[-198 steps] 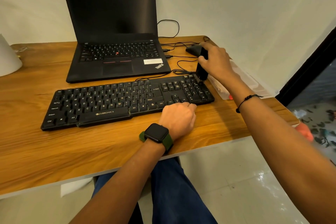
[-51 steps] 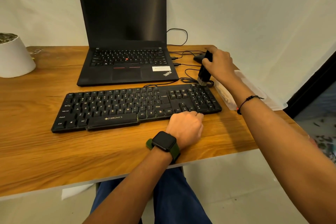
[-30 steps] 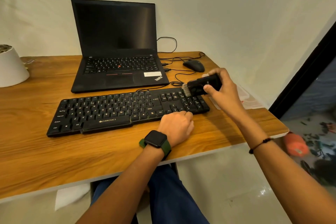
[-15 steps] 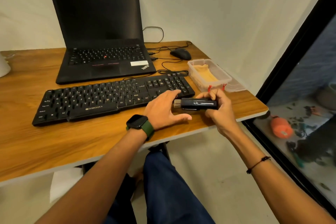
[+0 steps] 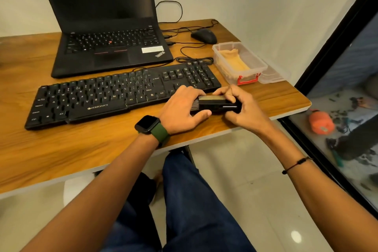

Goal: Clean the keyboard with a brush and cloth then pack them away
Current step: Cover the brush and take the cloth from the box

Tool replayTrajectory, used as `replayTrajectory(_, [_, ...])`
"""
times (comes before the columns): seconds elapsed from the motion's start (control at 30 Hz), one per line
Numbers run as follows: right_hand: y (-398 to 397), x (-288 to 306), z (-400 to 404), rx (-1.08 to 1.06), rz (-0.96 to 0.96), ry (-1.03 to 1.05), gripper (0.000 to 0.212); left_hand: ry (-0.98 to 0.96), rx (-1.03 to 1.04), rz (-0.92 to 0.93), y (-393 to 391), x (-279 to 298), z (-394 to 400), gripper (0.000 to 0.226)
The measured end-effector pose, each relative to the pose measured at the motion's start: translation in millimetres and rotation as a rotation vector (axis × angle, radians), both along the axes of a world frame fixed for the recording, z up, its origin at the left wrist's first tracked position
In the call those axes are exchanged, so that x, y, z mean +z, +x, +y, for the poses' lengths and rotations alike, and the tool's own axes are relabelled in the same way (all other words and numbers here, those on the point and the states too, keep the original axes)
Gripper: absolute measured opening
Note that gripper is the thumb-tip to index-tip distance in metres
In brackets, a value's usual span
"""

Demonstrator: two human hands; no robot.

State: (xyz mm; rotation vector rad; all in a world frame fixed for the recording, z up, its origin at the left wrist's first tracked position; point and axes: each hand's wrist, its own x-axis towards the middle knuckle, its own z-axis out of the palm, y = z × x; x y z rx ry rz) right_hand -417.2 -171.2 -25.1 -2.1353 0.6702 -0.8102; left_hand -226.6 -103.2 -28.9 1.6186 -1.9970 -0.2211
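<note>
The brush is held just above the desk's front edge, before the keyboard: its bristle end is cupped by the left hand, its body gripped by the right hand. Brushing seems finished; the cloth, lying in the clear box at right, is probably needed next. 1 laptop stands behind, against a pale wall.

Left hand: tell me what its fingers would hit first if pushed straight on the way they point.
The left hand already touches the black brush; its fingers point right, so they would probably meet the right hand gripping it.
</note>
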Motion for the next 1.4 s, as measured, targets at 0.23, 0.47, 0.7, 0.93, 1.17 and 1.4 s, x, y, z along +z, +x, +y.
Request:
replayTrajectory(0.23, [-2, 0, -4, -0.003, 0.147, -0.125, 0.029, 0.05, -0.042, -0.113, -3, 2, 0, 0.078])
replayTrajectory(0.47, [-4, -3, -7, 0.005, 0.148, -0.09, 0.03, -0.007, -0.081, -0.208, -2, 0, -1, 0.07])
replayTrajectory(0.7, [-5, 12, -12, 0.089, 0.231, -0.144, 0.019, -0.041, -0.073, -0.226, -3, 1, 0, 0.068])
replayTrajectory(0.93, [19, 63, -91, -0.528, 0.289, -0.313, 0.016, -0.033, -0.032, -0.127, -3, 6, 1, 0.071])
replayTrajectory(1.17, [57, 70, -139, -0.492, 0.893, -0.217, 0.036, -0.03, -0.03, -0.118, -1, 6, 1, 0.068])
replayTrajectory(1.4, [67, 67, -134, -0.484, 1.002, -0.346, 0.033, -0.057, -0.027, -0.102, -1, 4, 1, 0.064])
